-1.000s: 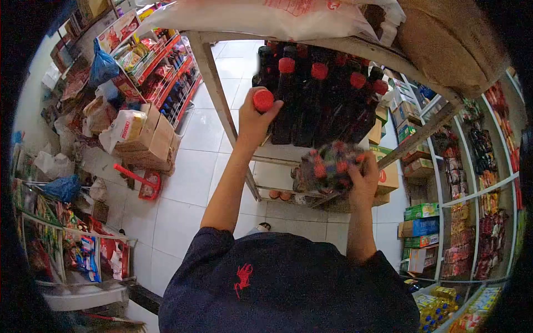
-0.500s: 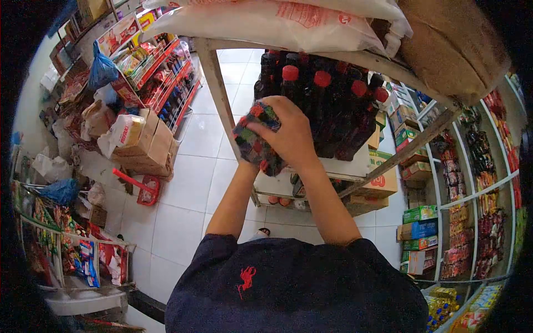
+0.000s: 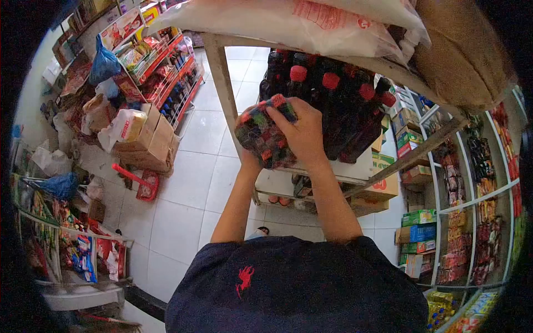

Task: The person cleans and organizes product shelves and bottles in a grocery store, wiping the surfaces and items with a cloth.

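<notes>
A bunched checkered cloth (image 3: 265, 136) in red, green and black is between my two hands, in front of the shelf rack. My right hand (image 3: 304, 125) grips its right side, thumb pressed over the front. From below and to the left, my left hand (image 3: 251, 159) supports it, with most of its fingers hidden behind the fabric. Whether something is wrapped inside the cloth I cannot tell. Just beyond my right hand, dark bottles with red caps (image 3: 331, 105) stand packed together on the rack's shelf (image 3: 363, 169).
White plastic sacks (image 3: 327, 28) and a brown sack (image 3: 463, 61) lie on the rack's top. Cardboard boxes (image 3: 147, 141) and a red dustpan (image 3: 147, 186) are on the tiled floor to the left. Shelves with hanging sachets (image 3: 458, 216) line the right side.
The cloth has turned and spread a little, showing more of its front. My hands have shifted slightly right in view along with the rack and bottles.
</notes>
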